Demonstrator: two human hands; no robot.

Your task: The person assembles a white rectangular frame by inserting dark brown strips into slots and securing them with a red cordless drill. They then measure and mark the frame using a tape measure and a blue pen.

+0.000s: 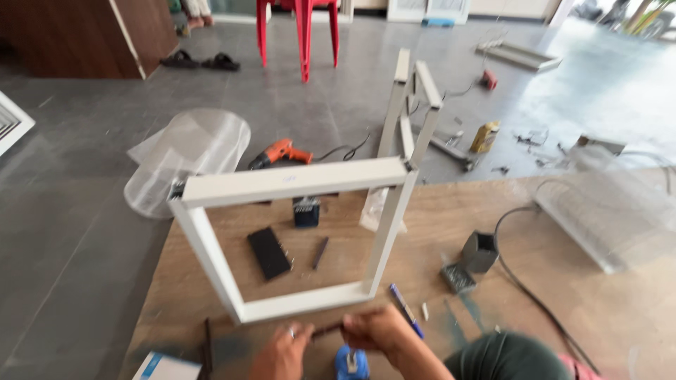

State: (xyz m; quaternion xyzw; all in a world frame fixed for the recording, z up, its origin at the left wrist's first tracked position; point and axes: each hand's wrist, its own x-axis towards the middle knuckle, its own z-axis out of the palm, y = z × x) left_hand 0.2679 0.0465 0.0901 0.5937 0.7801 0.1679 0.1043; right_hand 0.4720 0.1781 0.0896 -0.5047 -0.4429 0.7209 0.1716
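- L hand [282, 355] & R hand [377, 329] at near edge of wooden worktop [620, 309], fingers curled tight on the two ends of a thin dark rod [327, 328] held level between them; blurred, grip detail unclear.
- Blue tool [351, 362] just below the hands; blue pen [406, 310] to the right.
- White square frame [292, 239] stands tilted just beyond the hands, near rail on the worktop, prob. kept close for fitting.
- Black flat plate [268, 252] and small screws lie seen through the frame.
- Orange drill [279, 152] on the floor, far left.
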